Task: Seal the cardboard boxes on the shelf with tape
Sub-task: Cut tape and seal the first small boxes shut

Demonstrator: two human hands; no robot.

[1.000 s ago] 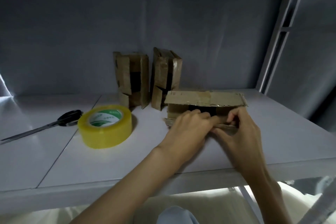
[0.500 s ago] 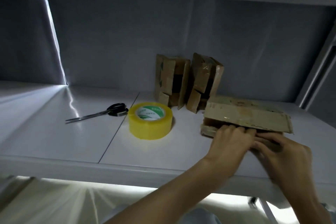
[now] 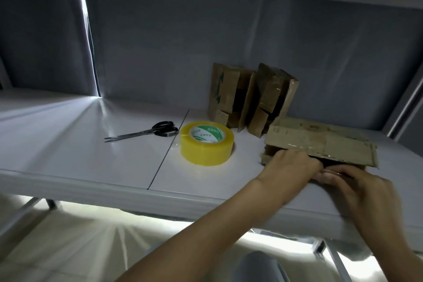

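Note:
A flat cardboard box (image 3: 320, 142) lies on its side at the right of the white shelf (image 3: 91, 162), its open side facing me. My left hand (image 3: 290, 167) and my right hand (image 3: 357, 188) both press on the lower front flap of this box, fingers meeting at the dark opening. A yellow tape roll (image 3: 207, 145) lies flat on the shelf, left of the box. Two more cardboard boxes (image 3: 229, 96) (image 3: 272, 101) stand upright behind, their flaps loose.
Black-handled scissors (image 3: 146, 132) lie left of the tape roll, blades pointing left. A grey back wall closes the shelf, and another shelf board runs overhead. A metal upright (image 3: 405, 103) stands at the far right. The shelf's front edge runs just under my wrists.
My view has swung left and down, so the box and hands now sit at the right. Both hands stay on the box's front flap, fingers pressed closer along the opening.

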